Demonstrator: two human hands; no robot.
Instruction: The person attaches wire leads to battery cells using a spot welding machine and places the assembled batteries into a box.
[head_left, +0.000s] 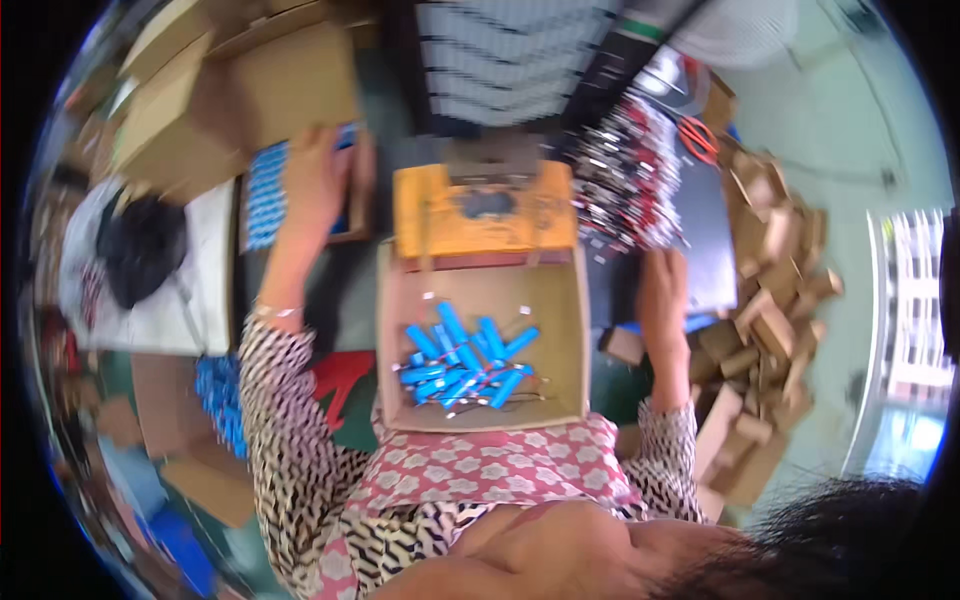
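Logged boxed blue cells (465, 350) as seemingly done, trayed cells (265, 195), leads (635, 175) as pending; couldn't tell grip of left hand (316, 180), right hand (663, 285).

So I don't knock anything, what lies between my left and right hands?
In the head view, the orange block lies between your left hand and right hand, with the open cardboard box holding blue cylinders nearer you.

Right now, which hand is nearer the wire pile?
Right. The right hand is at the near edge of the wire pile; the left hand is far left, by packed blue cylinders.
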